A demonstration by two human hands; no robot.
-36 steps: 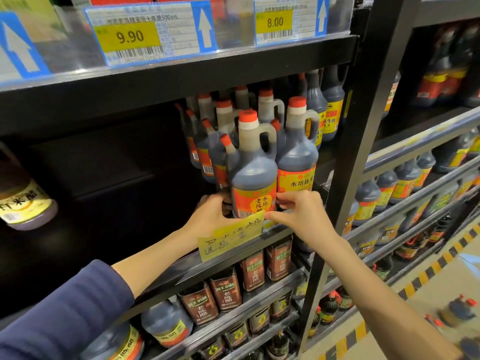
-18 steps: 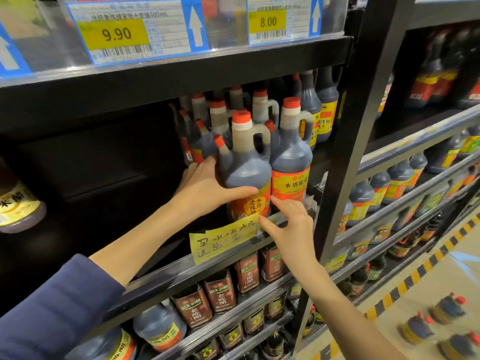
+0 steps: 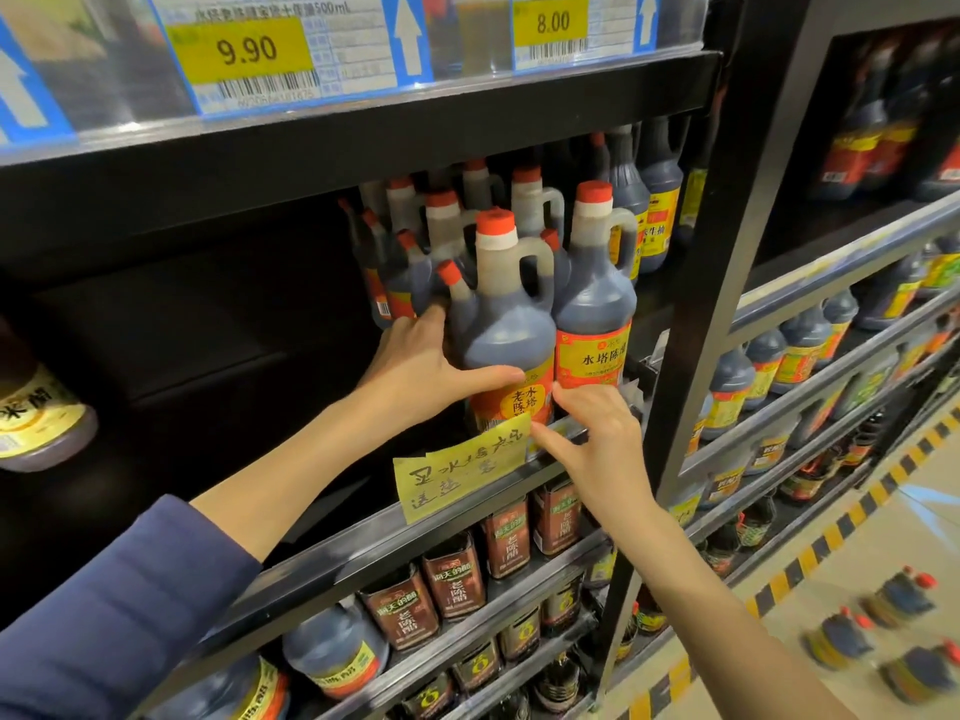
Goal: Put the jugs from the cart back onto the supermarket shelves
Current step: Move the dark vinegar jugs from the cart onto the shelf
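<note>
- At the front edge of the shelf (image 3: 322, 556), towards its right end: found the jug (image 3: 501, 330) upright, base behind the lip, touching the neighbouring jug (image 3: 595, 314) on its right.
- Noted the left hand (image 3: 415, 366) wrapped round the jug's left flank, thumb curled across the front just above the label. Sat low at the base a second ago, so has climbed to steady or push.
- Noted the right hand (image 3: 597, 444) gripping nothing, fingers spread and loose, tips at the shelf lip beside the yellow note (image 3: 462, 467). Was against the jug's base a second ago, so has let go.
- Judged as set down and borne by the shelf, with only squaring-up or a push rearward outstanding.
- Observed further jugs (image 3: 893, 600), blurred, at lower right, well apart from the shelf. Judged the task unfinished.
</note>
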